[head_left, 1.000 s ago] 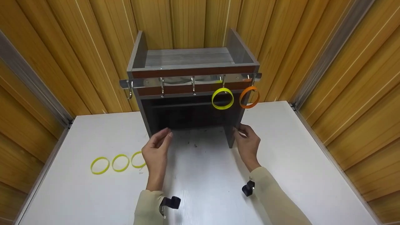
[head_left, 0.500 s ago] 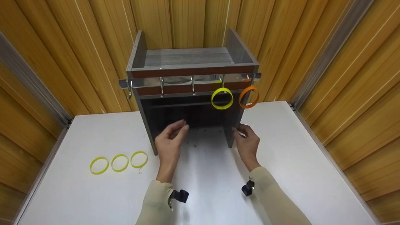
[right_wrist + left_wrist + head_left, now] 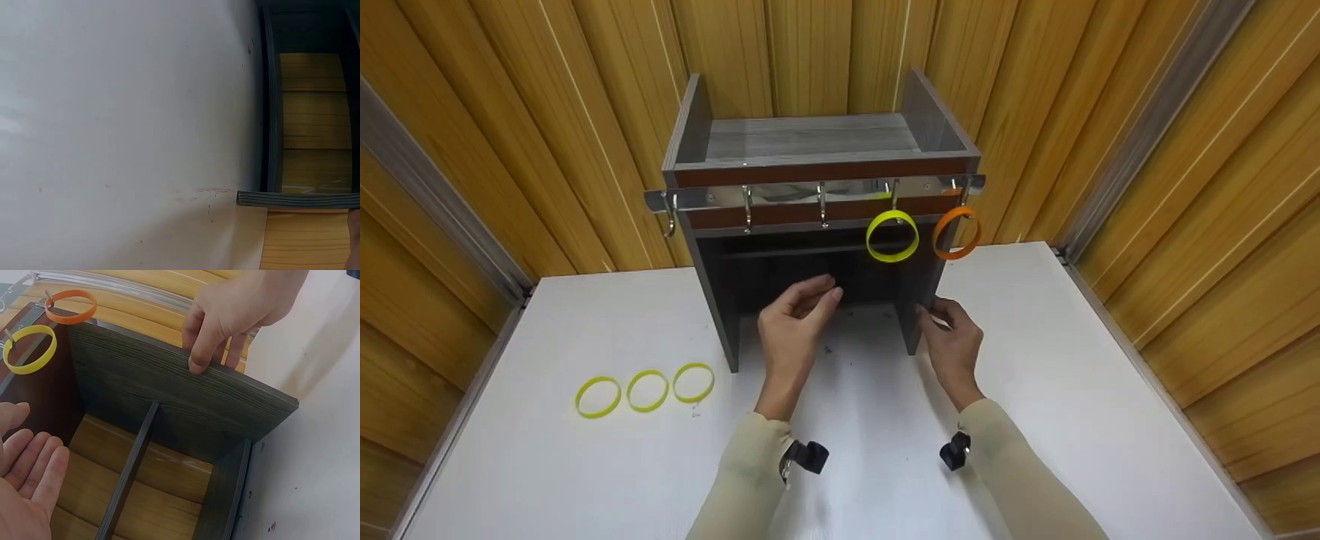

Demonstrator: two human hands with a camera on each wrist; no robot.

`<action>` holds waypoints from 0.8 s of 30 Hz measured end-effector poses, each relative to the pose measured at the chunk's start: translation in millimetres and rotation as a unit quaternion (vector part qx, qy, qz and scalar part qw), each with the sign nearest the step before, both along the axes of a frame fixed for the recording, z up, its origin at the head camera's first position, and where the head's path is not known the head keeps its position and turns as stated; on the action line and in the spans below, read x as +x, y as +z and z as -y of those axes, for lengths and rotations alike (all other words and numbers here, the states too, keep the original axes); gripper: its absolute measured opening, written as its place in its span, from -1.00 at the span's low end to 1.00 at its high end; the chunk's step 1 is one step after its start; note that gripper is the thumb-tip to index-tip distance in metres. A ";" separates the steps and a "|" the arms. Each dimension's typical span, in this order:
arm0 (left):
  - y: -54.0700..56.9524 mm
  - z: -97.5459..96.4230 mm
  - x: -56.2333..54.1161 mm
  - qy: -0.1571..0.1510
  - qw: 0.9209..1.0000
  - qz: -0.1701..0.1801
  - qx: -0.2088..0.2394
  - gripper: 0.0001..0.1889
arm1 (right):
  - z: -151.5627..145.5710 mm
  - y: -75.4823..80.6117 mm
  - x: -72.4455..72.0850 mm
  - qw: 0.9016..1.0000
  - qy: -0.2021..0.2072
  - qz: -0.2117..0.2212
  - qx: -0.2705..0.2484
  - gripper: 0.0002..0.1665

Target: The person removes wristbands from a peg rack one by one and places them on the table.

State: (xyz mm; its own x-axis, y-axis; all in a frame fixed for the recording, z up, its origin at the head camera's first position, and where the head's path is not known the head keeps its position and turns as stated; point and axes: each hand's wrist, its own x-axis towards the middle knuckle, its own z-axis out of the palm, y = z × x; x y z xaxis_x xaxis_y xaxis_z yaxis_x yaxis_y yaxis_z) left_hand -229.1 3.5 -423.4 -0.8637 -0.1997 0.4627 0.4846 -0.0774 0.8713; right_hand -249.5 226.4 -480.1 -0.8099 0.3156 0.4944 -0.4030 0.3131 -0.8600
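Note:
A grey wooden shelf unit (image 3: 810, 139) stands on the white table. My right hand (image 3: 954, 341) pinches the front edge of its right side panel (image 3: 185, 385), thumb inside and fingers outside. My left hand (image 3: 795, 322) hovers in front of the unit's dark opening, thumb close to the fingertips in the head view. The left wrist view shows this left hand (image 3: 34, 478) with loosely extended fingers and nothing held. A yellow wristband (image 3: 892, 259) hangs from one hook of the metal rail (image 3: 787, 194), above and right of that hand. An orange wristband (image 3: 958, 256) hangs on the rightmost hook.
Left of the unit, three yellow wristbands lie in a row on the table: one outer (image 3: 598, 416), one middle (image 3: 648, 409) and one inner (image 3: 694, 401). Three hooks toward the left carry nothing. Wood-grain panel walls (image 3: 810, 52) enclose the table at the back and sides.
My left hand has moved right and farther in, from the unit's left leg to the middle of its opening, uncovering the inner yellow wristband. My right hand has stayed on the side panel.

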 end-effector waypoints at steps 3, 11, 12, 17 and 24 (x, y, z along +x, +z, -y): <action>2.9 -5.1 -3.7 -0.005 1.000 0.004 -0.005 -0.76 | -0.3 1.0 0.5 1.000 -0.004 -0.001 -0.001 -0.83; 18.5 -22.1 -12.8 -0.021 1.000 0.010 -0.007 -0.72 | -1.7 1.0 -0.7 1.000 -0.008 -0.006 -0.003 -0.83; 21.1 -24.1 -13.8 -0.022 1.000 0.008 -0.008 -0.72 | -1.9 0.8 -0.9 1.000 -0.007 -0.007 -0.003 -0.83; 31.1 -31.5 -17.5 -0.025 1.000 0.006 0.004 -0.71 | -5.5 -9.0 -8.7 1.000 -0.002 0.000 -0.007 -0.82; 39.0 -37.3 -18.9 -0.046 0.999 0.011 0.024 -0.71 | -12.8 -28.9 -21.4 1.000 -0.006 0.023 -0.012 -0.77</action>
State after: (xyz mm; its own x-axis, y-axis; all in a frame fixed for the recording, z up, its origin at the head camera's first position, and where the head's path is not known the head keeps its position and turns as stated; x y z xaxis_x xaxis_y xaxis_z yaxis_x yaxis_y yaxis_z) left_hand -248.0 40.8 -384.4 -0.8896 -0.1410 0.4345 0.4537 -0.1627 0.8762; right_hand -270.8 239.2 -509.0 -0.8278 0.3375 0.4482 -0.3581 0.2970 -0.8852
